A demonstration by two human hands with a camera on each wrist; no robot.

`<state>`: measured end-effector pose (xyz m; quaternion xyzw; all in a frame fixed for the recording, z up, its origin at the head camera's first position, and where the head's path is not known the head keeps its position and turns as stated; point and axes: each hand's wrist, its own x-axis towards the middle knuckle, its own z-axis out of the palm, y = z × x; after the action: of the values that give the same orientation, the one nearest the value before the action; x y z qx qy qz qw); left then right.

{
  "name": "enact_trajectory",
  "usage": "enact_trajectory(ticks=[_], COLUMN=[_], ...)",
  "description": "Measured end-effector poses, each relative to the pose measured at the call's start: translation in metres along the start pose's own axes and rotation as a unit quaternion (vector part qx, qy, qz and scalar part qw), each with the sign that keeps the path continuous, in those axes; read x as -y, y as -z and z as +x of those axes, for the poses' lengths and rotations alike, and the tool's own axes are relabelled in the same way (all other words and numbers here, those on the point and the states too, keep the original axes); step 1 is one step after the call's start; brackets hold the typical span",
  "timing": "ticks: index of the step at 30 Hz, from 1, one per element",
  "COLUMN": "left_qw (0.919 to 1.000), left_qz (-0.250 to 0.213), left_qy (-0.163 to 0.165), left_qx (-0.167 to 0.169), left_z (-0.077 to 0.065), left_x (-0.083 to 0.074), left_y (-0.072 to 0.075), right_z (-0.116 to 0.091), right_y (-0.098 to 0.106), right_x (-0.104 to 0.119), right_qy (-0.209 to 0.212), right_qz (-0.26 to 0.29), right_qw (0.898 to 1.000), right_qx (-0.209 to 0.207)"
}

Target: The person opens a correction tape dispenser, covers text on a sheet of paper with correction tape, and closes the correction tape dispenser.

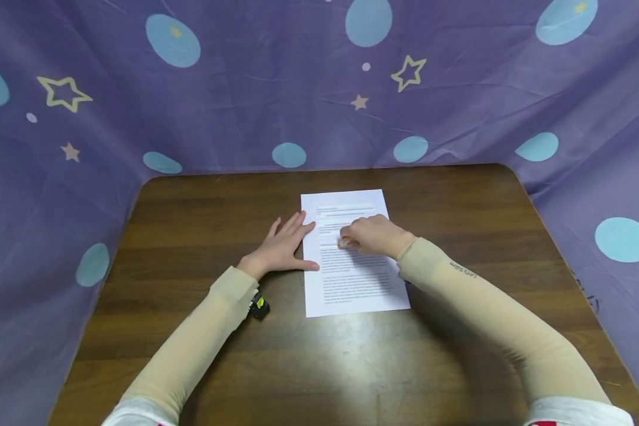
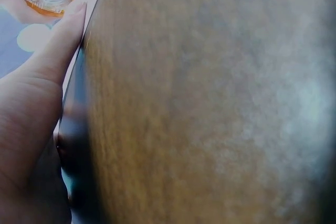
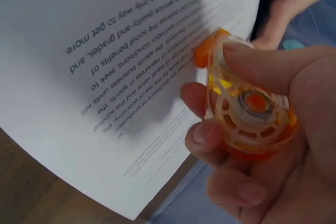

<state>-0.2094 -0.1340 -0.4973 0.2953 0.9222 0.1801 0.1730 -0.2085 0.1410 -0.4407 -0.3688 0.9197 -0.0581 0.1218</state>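
A printed sheet of paper (image 1: 351, 305) lies on the wooden table. My right hand (image 1: 375, 234) is over the middle of its text. Between thumb and curled fingers it grips a clear and orange correction tape (image 3: 254, 124), whose orange tip (image 3: 207, 51) is right at the printed lines. The left hand (image 1: 283, 245) lies spread at the sheet's left side, with thumb and fingertips resting on the margin. In the left wrist view, that hand's thumb (image 2: 63, 40) stretches along the paper's edge, and the correction tape (image 2: 47, 3) shows behind it.
The brown wooden table (image 1: 218, 213) extends around the sheet on all sides. A purple curtain with stars and blue ovals (image 1: 266, 77) hangs behind and beside it. A small black device (image 1: 259, 306) sits under the left wrist.
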Motion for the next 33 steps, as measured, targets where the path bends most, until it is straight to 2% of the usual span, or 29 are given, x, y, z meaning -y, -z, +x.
enact_trajectory(ticks=[7, 17, 27, 33], left_qw=[1.0000, 1.0000, 1.0000, 0.9999], left_qz=[0.000, 0.002, 0.002, -0.011], left_qy=[-0.003, 0.000, -0.002, 0.010], left_qx=[0.006, 0.002, -0.004, -0.005], left_z=[0.002, 0.002, 0.000, 0.000], left_x=[-0.003, -0.005, -0.004, -0.004], left_y=[0.000, 0.002, 0.001, 0.002], right_z=[-0.008, -0.019, -0.032, -0.038], right_y=[0.002, -0.004, -0.003, -0.002], right_x=[-0.018, -0.026, -0.035, -0.042], right_qy=[-0.035, -0.032, -0.055, -0.057], right_qz=[0.081, 0.092, 0.111, 0.116], right_qw=[0.996, 0.995, 0.992, 0.991], right_qx=[-0.014, -0.018, -0.031, -0.031])
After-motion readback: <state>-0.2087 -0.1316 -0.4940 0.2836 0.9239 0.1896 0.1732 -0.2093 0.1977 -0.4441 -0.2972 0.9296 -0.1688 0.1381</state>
